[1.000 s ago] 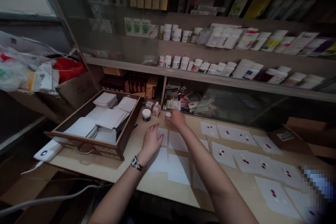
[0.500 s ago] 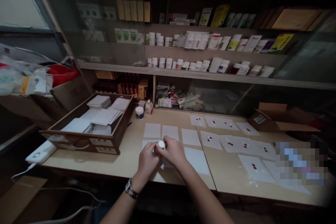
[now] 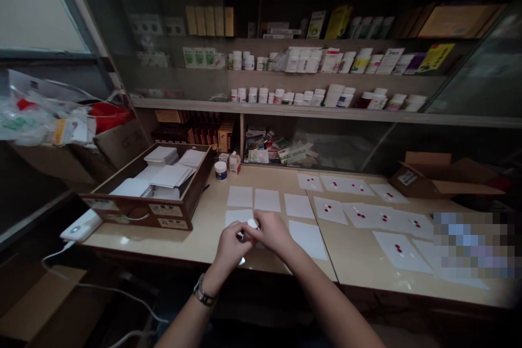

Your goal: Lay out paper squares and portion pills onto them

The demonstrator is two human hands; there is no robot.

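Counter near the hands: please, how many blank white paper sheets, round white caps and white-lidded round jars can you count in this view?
Blank white paper sheets: 5 in view
Round white cap: 1
White-lidded round jar: 1
Total: 7

The left forearm (image 3: pixel 183 322) and right forearm (image 3: pixel 326 299) are bare and slim, narrowing toward the wrists. The left hand (image 3: pixel 234 246) and right hand (image 3: pixel 271 232) are bare too. A watch (image 3: pixel 203 293) with a squarish metal case and a dark strap circles the left wrist; its dial is too small to read.
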